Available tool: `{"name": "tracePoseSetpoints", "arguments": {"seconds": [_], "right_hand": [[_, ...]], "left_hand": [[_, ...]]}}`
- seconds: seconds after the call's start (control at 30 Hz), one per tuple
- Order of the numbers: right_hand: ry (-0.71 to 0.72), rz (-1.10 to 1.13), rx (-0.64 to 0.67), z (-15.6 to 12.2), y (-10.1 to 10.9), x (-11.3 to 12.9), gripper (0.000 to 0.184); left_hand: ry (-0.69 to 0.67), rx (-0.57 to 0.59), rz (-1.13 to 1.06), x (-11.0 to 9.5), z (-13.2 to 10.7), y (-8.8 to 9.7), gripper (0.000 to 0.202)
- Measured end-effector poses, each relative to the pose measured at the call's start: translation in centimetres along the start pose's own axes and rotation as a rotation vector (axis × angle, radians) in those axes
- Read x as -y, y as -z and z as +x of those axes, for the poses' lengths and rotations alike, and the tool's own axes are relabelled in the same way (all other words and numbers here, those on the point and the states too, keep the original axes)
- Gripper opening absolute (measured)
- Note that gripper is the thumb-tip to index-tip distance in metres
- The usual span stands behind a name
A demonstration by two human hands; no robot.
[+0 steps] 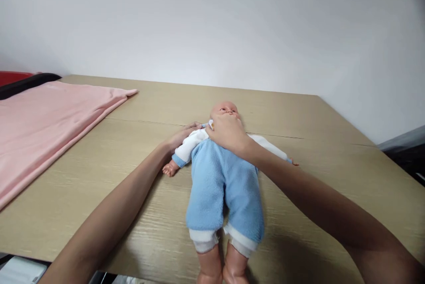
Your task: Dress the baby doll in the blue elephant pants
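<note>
A baby doll [209,178] in a blue and white fleece outfit lies face up on the wooden table [149,222], its feet toward me. My right hand [229,131] is closed at the doll's neck and covers its chin. By my right fingertips shows a small white piece [211,123] with a yellowish spot, and a thin blue strip runs from it to the left; its kind is unclear. Beside the doll's shoulder, my left hand [186,133] rests with fingers stretched out, their tips close to the blue strip.
On the left side of the table lies a pink cloth [66,120]. Behind it are a black edge [29,84] and a red object [15,77]. A pale wall [212,23] stands behind the table. Dark items [407,160] sit beyond the right edge.
</note>
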State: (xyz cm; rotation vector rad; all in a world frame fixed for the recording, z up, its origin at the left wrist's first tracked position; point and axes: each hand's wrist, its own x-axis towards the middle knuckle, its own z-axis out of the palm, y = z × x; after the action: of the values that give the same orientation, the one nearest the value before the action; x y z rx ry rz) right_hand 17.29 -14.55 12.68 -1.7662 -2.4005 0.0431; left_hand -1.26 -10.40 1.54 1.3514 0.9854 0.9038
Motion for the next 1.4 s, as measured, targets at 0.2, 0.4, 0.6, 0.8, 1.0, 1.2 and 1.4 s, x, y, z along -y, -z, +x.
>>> {"name": "tracePoseSetpoints", "arguments": {"seconds": [0.2,0.4,0.6,0.8,1.0,1.2,1.4], "right_hand": [[-0.017,-0.065,0.018,0.1,-0.1,-0.7,0.033],[-0.074,-0.091,0.021,0.4,-0.4,-0.9,0.035],[-0.059,-0.045,0.041,0.3,-0.8,-1.9,0.040],[0.039,0.216,0.202,-1.0,0.5,-6.5,0.065],[0.062,0.591,0.335,-5.6,0.7,-13.4,0.062],[-0.009,0.473,-0.132,-9.9,-3.6,-17.7,0.041],[0.193,0.260,-0.410,-12.9,-6.5,-18.6,0.022]], "left_hand": [[0.054,0.128,0.231,-3.2,-1.7,1.5,0.066],[0.198,0.351,0.713,-6.8,-3.2,4.3,0.080],[0.178,0.383,0.794,-6.5,-3.1,4.5,0.080],[0.140,0.319,0.824,-5.8,-2.6,3.9,0.077],[0.027,0.285,0.710,-4.6,-2.1,3.5,0.065],[0.038,0.209,0.667,-4.1,-1.9,2.6,0.064],[0.030,0.131,0.838,-5.0,-2.4,1.9,0.066]]}}
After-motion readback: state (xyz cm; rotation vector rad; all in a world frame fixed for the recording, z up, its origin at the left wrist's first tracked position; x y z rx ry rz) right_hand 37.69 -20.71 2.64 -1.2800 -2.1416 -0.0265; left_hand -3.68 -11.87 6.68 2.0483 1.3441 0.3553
